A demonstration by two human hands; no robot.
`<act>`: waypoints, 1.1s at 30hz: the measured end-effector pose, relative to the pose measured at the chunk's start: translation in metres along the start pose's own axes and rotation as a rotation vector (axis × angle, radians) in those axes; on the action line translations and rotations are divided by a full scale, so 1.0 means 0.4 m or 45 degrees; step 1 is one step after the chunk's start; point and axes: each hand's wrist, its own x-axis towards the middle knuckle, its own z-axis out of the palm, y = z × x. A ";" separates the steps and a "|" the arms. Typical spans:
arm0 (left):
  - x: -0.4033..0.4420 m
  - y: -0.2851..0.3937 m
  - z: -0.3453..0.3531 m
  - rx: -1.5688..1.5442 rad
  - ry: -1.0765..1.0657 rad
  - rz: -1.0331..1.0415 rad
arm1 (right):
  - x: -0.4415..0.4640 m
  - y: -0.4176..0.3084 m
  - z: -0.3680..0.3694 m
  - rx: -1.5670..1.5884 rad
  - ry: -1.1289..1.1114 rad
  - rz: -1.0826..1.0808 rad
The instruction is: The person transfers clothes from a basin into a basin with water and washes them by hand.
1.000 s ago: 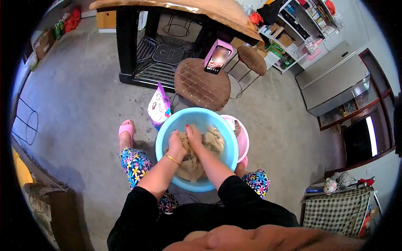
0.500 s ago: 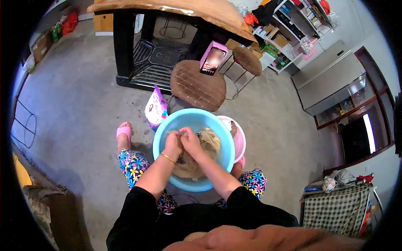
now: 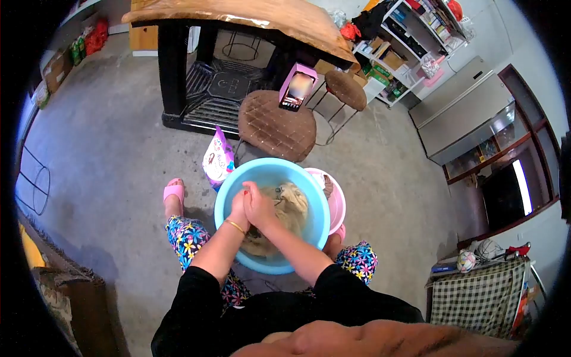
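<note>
A light blue basin (image 3: 322,220) stands on the floor between my knees, with water and soaked beige cloth (image 3: 292,199) in it. My left hand (image 3: 238,208), with a gold bangle on the wrist, is pressed against my right hand (image 3: 259,206) above the cloth, left of the basin's middle. Both hands are closed together, the right one lapping over the left. Whatever lies between the palms is hidden. Dark patches of the wet cloth show just below my wrists.
A purple and white bag (image 3: 218,159) stands beside the basin at left. A pink basin (image 3: 338,202) with cloth in it sits at right. Ahead are a brown padded stool (image 3: 276,128) carrying a phone in a pink box (image 3: 297,86), another stool (image 3: 345,90) and a table (image 3: 238,16).
My hands have gone from fingertips bunched together to palms pressed closer, the right over the left. The view has shifted slightly.
</note>
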 end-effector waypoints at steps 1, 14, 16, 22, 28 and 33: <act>0.012 0.003 -0.003 0.000 0.007 -0.008 | 0.007 0.000 0.006 -0.021 0.001 0.048; -0.051 0.012 0.076 -0.346 0.277 0.018 | 0.108 0.270 0.119 0.003 0.055 0.439; -0.047 0.003 0.062 -0.292 0.353 0.054 | 0.101 0.262 0.119 -0.103 -0.035 0.549; -0.069 0.012 0.070 -0.154 0.426 0.083 | 0.098 0.205 0.088 -0.175 -0.101 0.583; -0.079 0.035 0.078 -0.211 0.299 -0.008 | 0.067 0.217 0.094 0.132 -0.069 0.364; -0.086 0.048 0.072 -0.184 0.143 -0.136 | -0.029 0.091 -0.011 0.494 -0.045 0.100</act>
